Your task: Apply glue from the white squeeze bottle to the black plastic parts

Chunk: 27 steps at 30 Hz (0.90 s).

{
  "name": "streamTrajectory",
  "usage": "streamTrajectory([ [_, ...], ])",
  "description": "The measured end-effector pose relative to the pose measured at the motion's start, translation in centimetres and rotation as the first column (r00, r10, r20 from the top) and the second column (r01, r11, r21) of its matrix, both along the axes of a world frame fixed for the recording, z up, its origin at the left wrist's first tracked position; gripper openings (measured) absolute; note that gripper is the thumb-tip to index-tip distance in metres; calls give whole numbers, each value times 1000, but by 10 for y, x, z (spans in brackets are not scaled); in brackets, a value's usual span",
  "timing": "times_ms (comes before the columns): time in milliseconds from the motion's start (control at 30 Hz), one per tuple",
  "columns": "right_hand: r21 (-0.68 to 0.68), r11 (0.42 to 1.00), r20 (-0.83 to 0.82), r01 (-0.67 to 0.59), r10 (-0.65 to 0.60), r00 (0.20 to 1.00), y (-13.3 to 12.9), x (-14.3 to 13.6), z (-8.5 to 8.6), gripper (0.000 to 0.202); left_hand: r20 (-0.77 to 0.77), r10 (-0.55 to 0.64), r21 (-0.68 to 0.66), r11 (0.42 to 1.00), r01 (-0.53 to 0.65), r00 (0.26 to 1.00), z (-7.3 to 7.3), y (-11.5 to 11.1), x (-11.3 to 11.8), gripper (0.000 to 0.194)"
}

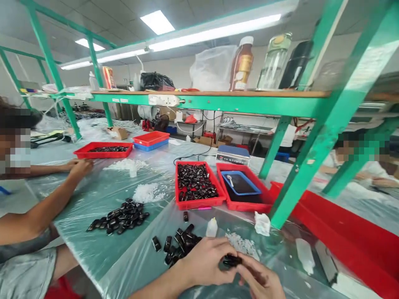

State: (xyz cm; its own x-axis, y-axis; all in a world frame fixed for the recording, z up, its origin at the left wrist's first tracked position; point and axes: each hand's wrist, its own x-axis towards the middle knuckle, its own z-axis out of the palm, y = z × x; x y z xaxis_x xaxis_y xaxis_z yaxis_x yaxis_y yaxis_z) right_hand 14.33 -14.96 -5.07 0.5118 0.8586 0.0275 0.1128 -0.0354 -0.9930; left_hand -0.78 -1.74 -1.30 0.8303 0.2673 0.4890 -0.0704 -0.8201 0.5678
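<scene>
Both hands low at the near edge of the counter (pixel 102 195), meeting over one small black part (pixel 231 260). Left hand (pixel 207 261) closed on the part's left end, right hand (pixel 260 279) pinching its right end. Just left of the part, a loose pile of black parts (pixel 179 244); just beyond it, a small white bottle (pixel 212 228) and white bits (pixel 241 243). Farther beyond the part, a red tray (pixel 199 202) full of black parts.

Both hands meet low in the view: the left hand (pixel 205 261) and the right hand (pixel 260 280) pinch a small black part (pixel 231 261) together, just beside a pile of black parts (pixel 179 243) on the plastic-covered table (pixel 102 199).
</scene>
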Motion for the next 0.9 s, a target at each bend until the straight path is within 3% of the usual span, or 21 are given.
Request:
streamTrajectory([
  [67, -35, 998, -83, -56, 53, 995, -2, -5, 9, 66, 15, 1, -30, 1000, -1, 1000, 3, -4, -3, 26],
  [167, 39, 996, -146, -78, 83, 986, -1, -13, 24, 67, 23, 20, -176, 984, -16, 1000, 5, -6, -8, 27],
  [267, 118, 992, -192, -32, 54, 980, 1, -16, 34, 63, 16, 55, -383, 923, -45, 998, 2, -3, -8, 30],
  [367, 125, 991, -84, -52, 63, 994, -3, -16, 40, 57, 5, 45, -532, 846, -36, 999, -3, 0, -6, 35],
  [433, 86, 995, 136, -50, 38, 990, -8, -16, 44, 45, -26, 34, -527, 849, -42, 999, -4, 1, -7, 34],
  [500, 38, 998, 381, -42, 25, 924, -13, -17, 47, 33, -61, 23, -459, 887, -48, 998, -2, 1, -8, 31],
  [567, 12, 999, 523, -46, 32, 852, -16, -17, 49, 28, -86, 7, -392, 919, -41, 996, 0, 0, -10, 29],
  [733, 15, 998, 502, -69, 52, 864, -12, -14, 44, 25, -59, -1, -383, 924, -22, 998, 1, 1, -9, 31],
  [800, 14, 997, 470, -72, 57, 881, -11, -11, 41, 27, -33, -28, -454, 891, 10, 999, 2, 4, -8, 35],
  [900, 18, 997, 449, -76, 59, 892, -10, -9, 38, 31, -3, -129, -593, 799, 102, 992, 2, 8, -6, 44],
])
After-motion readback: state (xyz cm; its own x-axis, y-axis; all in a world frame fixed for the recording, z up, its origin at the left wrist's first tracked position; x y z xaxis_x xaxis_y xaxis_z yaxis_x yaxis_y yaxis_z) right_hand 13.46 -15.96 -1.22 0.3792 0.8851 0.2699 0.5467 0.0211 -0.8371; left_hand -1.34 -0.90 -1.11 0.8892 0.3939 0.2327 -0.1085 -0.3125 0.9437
